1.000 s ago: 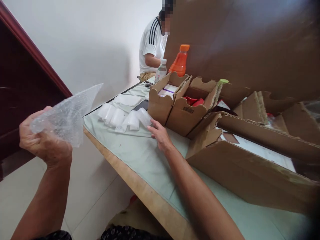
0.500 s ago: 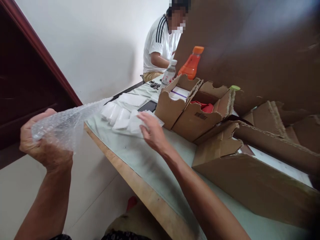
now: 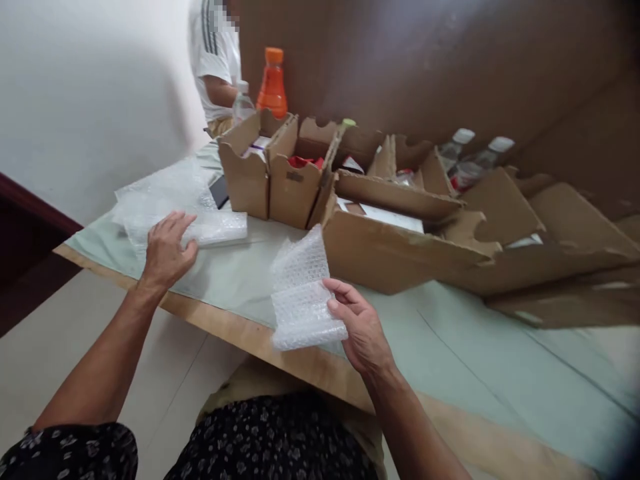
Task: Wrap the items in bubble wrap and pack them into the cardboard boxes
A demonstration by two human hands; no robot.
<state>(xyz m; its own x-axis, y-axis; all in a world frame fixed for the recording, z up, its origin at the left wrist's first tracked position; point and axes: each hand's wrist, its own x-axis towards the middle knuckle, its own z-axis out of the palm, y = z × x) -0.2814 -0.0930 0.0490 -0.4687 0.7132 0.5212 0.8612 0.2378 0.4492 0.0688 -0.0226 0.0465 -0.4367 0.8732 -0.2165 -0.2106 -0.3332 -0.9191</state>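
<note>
My left hand [image 3: 166, 249] lies flat with fingers spread on a pile of bubble wrap sheets [image 3: 165, 200] at the left end of the table. My right hand [image 3: 359, 325] grips a small bubble wrap piece [image 3: 301, 293] by its right edge, holding it just over the table's near edge [image 3: 240, 332]. The piece stands partly curled upward.
Open cardboard boxes [image 3: 280, 170] and flattened cardboard [image 3: 450, 247] crowd the table's back and right. An orange bottle [image 3: 273, 83], clear bottles [image 3: 470, 157] and a dark phone [image 3: 219, 191] stand among them. Another person in a white shirt [image 3: 215, 60] sits at the far end.
The view swung right. My left hand laid its bubble wrap sheet onto the pile and rests on it. My right hand left the pile and now holds a small bubble wrap piece.
</note>
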